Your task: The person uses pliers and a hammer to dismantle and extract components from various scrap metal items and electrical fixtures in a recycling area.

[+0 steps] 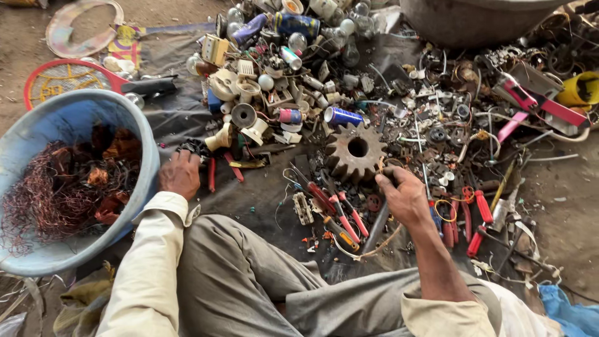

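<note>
Sorting scrap on a dark ground sheet (249, 200): blue basin (145, 134) of copper wire (43, 200) far left; left hand (180, 175) closed, resting near red-handled pliers (211, 175), hold unclear; rusty gear (356, 151) mid-sheet; right hand (404, 196) pinching what may be thin wire (382, 163). Next, probably: freeing that wire from clutter.

The right hand (405, 196) pinches a thin wire (382, 167) beside a rusty gear (355, 150); the left hand (180, 175) rests near a blue tub (134, 125).

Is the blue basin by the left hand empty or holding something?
Holding something. The blue basin is partly filled with tangled reddish copper wire; its inner wall shows bare above the pile.
</note>
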